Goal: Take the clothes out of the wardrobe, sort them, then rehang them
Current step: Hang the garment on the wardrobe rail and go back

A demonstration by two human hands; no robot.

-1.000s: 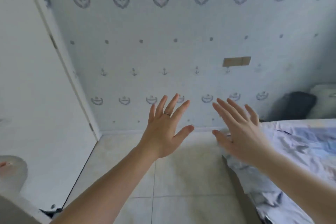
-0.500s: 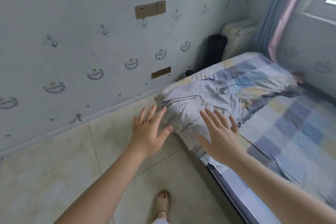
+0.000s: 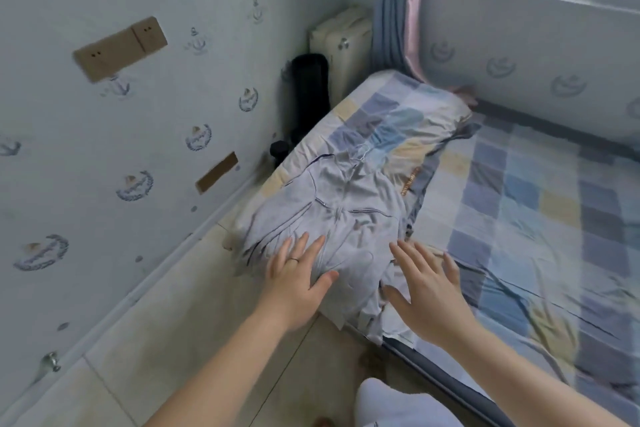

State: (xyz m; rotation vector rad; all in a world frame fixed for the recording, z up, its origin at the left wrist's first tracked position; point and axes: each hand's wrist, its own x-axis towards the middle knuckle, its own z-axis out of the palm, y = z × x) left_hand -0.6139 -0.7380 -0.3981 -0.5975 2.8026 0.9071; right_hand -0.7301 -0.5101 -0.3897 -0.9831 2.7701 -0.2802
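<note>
A pale grey zip-up garment (image 3: 343, 215) lies spread over a pile of clothes at the near corner of the bed (image 3: 540, 211), its hem hanging over the edge. My left hand (image 3: 298, 284), a ring on one finger, hovers flat over the garment's lower left part with fingers apart. Just right of it, my right hand (image 3: 429, 291) is spread over the lower right part. Neither hand holds anything. Whether the palms touch the cloth I cannot tell. The wardrobe is out of view.
A checked blue and yellow sheet covers the bed, with a pillow (image 3: 405, 118) at its head. A black bag (image 3: 308, 94) and a cream case (image 3: 341, 45) stand in the corner by the curtain (image 3: 398, 3). Tiled floor (image 3: 194, 329) runs between wall and bed.
The view has swung from the wall and door round to the bed. Both open hands have moved from the air over the floor to above the grey garment.
</note>
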